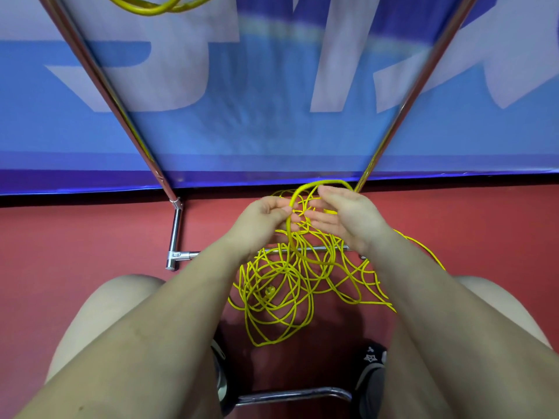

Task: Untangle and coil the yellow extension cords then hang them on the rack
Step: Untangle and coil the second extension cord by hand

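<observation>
A tangle of thin yellow extension cord [281, 297] lies on the red floor between my knees, spread over the rack's low bar. My left hand [266, 217] pinches a loop of that cord [305, 258] at its left side and holds it up above the heap. My right hand [348, 219] is beside it with fingers nearly straight, the loop's top passing over its fingertips. A coiled yellow cord [151, 6] hangs at the top left, up on the rack [99, 77].
The rack's chrome legs slant up left and right [423, 77], with a base foot [175, 234] on the floor. A blue and white banner [272, 101] stands behind. A chrome tube [290, 394] and my dark shoes [370, 373] are at the bottom.
</observation>
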A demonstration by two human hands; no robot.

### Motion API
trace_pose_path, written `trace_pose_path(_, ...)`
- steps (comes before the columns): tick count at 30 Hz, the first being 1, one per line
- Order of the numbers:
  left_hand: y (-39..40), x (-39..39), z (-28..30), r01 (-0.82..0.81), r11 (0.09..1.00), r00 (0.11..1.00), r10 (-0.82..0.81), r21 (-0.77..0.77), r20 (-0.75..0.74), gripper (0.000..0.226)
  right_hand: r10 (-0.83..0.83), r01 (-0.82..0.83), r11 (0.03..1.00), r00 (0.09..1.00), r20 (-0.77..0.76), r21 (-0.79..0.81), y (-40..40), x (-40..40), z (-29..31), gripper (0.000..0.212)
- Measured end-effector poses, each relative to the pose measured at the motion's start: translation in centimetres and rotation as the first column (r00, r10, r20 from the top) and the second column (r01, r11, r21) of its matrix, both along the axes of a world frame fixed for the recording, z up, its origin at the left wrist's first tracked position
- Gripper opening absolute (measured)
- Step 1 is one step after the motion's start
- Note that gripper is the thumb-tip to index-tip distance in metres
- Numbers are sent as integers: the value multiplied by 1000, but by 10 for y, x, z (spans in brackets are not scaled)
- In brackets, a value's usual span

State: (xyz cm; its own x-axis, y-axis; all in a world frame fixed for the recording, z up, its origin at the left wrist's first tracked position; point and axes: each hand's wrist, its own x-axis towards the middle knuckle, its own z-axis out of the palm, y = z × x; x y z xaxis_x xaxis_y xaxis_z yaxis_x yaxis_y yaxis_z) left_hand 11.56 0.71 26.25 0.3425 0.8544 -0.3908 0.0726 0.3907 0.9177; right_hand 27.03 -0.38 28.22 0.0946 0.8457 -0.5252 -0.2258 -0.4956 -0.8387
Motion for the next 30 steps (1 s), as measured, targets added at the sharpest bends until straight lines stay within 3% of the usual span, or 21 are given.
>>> trace_pose_path(1, 2, -1, 1, -45, 999, 999, 45, -9, 16, 17, 111, -115, 993, 972, 205, 9, -2, -1, -2, 33)
trace_pose_path(3, 5, -4, 3, -148, 987, 986, 152, -56, 70, 16, 292, -352, 936, 770, 567, -3, -6, -3, -9, 32)
trace_pose_path(4, 7, -6, 4, -200, 976, 972, 209, -87, 103, 16, 364, -454, 891, 667, 650, -34, -8, -4, -13, 30)
trace_pose_path(6, 11, -8, 5, -298, 941, 931, 323, -159, 171, 15, 468, -582, 808, 544, 697, -88, -12, -6, -21, 24)
trace_pose_path(9, 16, -12, 7, -400, 881, 851, 459, -252, 255, 14, 464, -624, 777, 472, 750, -88, -13, -5, -23, 19)
trace_pose_path(13, 17, -13, 10, -408, 865, 808, 491, -291, 326, 15, 445, -612, 790, 536, 717, -33, -11, -5, -19, 14)
trace_pose_path(15, 17, -12, 10, -359, 889, 830, 444, -284, 339, 14, 432, -576, 818, 633, 642, 17, -11, -8, -17, 22)
trace_pose_path(18, 14, -10, 8, -241, 938, 913, 306, -248, 270, 15, 338, -405, 910, 853, 398, 94, -9, -11, -9, 18)
trace_pose_path(21, 6, -4, 0, -53, 985, 994, 67, -164, 83, 15, 173, -187, 979, 971, 166, 75, -5, -6, -2, 9)
trace_pose_path(25, -6, 3, -7, 153, 981, 987, -159, -123, -36, 12, -87, 86, 996, 994, -66, -20, -1, 0, -2, 11)
trace_pose_path(30, -7, 4, -8, 169, 986, 982, -167, 11, -88, 9, -144, 141, 990, 983, -117, -30, -1, 0, -1, 11)
